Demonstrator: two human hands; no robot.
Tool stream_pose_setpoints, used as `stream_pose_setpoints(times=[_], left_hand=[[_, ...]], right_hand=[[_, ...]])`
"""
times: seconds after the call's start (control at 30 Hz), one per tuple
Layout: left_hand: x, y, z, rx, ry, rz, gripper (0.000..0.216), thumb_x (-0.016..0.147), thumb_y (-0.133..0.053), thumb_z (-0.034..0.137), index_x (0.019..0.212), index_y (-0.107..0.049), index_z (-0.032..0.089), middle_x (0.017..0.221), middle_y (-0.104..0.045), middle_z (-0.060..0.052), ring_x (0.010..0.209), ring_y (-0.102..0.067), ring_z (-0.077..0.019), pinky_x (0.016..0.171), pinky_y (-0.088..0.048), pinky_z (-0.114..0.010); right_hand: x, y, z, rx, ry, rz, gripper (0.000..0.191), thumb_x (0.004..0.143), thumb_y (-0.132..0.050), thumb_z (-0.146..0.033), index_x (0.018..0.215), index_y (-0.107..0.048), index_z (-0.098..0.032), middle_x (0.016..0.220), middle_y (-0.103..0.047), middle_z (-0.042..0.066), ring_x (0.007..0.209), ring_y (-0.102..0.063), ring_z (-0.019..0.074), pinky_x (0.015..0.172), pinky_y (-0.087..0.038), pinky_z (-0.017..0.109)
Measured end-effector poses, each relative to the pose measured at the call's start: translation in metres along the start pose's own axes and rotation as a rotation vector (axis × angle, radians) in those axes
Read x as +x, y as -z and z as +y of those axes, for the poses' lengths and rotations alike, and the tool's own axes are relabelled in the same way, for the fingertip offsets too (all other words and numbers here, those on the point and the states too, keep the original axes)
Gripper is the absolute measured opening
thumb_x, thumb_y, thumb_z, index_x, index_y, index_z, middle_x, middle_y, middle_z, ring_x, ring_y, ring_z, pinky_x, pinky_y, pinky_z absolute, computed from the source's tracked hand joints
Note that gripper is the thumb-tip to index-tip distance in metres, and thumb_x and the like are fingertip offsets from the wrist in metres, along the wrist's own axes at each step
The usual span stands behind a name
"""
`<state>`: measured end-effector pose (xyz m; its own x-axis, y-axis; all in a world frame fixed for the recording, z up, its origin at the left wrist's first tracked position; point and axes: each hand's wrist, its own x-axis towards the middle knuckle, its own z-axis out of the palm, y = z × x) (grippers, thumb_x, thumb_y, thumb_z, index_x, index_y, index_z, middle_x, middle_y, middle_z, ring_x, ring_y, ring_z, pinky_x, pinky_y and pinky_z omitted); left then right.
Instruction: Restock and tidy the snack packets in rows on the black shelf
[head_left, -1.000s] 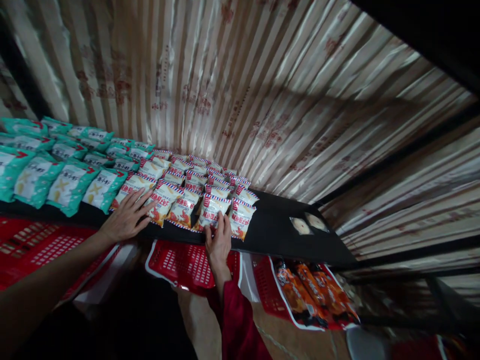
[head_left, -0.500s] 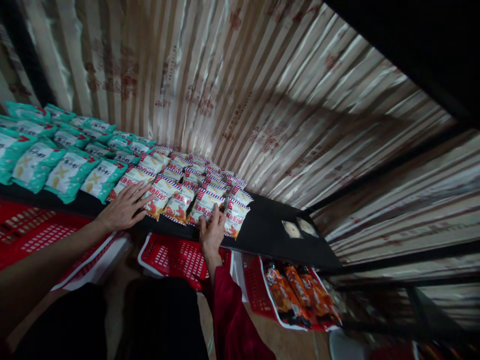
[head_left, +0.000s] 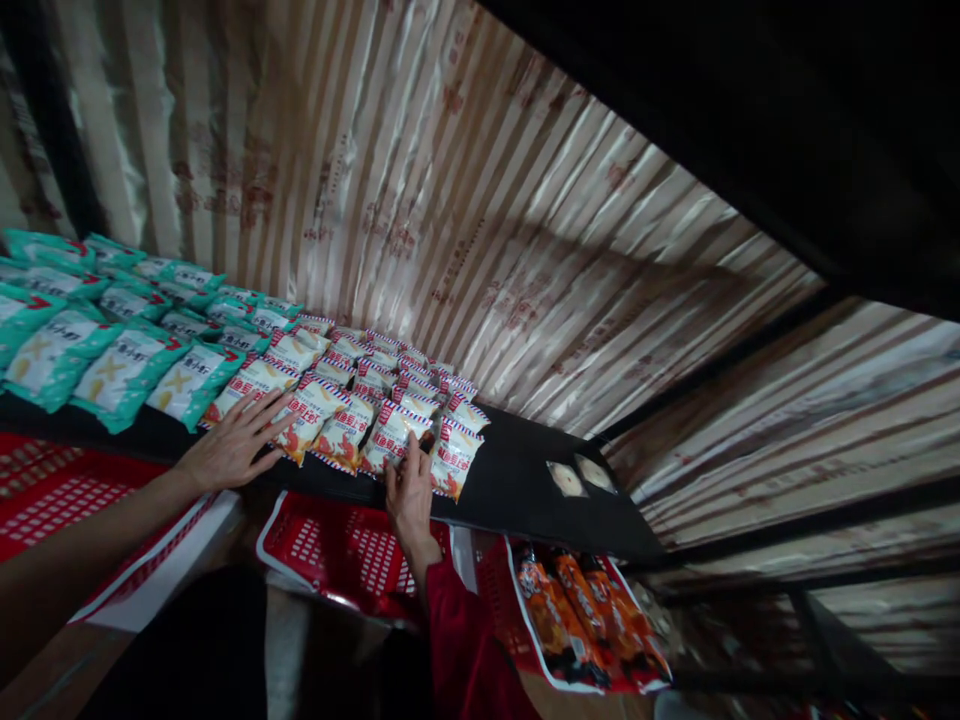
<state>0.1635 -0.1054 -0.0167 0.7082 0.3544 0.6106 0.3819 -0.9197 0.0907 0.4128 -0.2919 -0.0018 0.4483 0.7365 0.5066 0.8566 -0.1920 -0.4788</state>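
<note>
White, red and orange snack bags point(head_left: 343, 433) stand in close rows on a black shelf point(head_left: 517, 490). My left hand point(head_left: 234, 440) lies over the lower front of the bags at the left end of these rows, its fingers spread. With thumb and fingers, my right hand point(head_left: 411, 490) grips the lower part of a front-row snack bag point(head_left: 386, 432), which leans back against those behind. At the right end of the row, another snack bag point(head_left: 454, 455) stands just beside my right fingers.
Green snack bags point(head_left: 124, 375) fill the shelf's left part. Two small clear packets point(head_left: 566, 478) lie toward its right end. Below are red baskets point(head_left: 337, 550), one holding orange packages point(head_left: 581, 610). A striped, wrinkled sheet point(head_left: 420, 180) hangs behind; a dark panel point(head_left: 750, 130) overhangs at upper right.
The view has turned, so shelf and bags appear lower and slightly left. My left hand stays on the bags, and my right hand remains at the same front-row bag.
</note>
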Motion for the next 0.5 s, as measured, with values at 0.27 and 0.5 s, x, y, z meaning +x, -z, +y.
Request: stream_pose_setpoints(times=[0.27, 0.5], left_hand=[[0.0016, 0.0026, 0.0002, -0.009, -0.005, -0.024, 0.054, 0.089, -0.046, 0.048, 0.137, -0.047, 0.022, 0.152, -0.031, -0.01, 0.141, -0.025, -0.028, 0.116, -0.017, -0.05], [0.0031, 0.0068, 0.0022, 0.028, -0.004, -0.049, 0.053, 0.09, -0.044, 0.046, 0.138, -0.046, 0.023, 0.152, -0.031, -0.009, 0.14, -0.027, -0.0277, 0.115, -0.019, -0.049]], right_hand=[[-0.0044, -0.0085, -0.0011, -0.024, -0.128, -0.011, 0.06, 0.09, -0.044, -0.026, 0.147, -0.026, -0.023, 0.117, -0.056, 0.012, 0.097, -0.059, 0.022, 0.082, -0.052, 0.037], [-0.0006, -0.0068, -0.0071, -0.021, -0.09, 0.039, 0.057, 0.09, -0.044, -0.026, 0.146, -0.03, -0.022, 0.107, -0.058, 0.01, 0.092, -0.059, 0.0215, 0.082, -0.051, 0.036]])
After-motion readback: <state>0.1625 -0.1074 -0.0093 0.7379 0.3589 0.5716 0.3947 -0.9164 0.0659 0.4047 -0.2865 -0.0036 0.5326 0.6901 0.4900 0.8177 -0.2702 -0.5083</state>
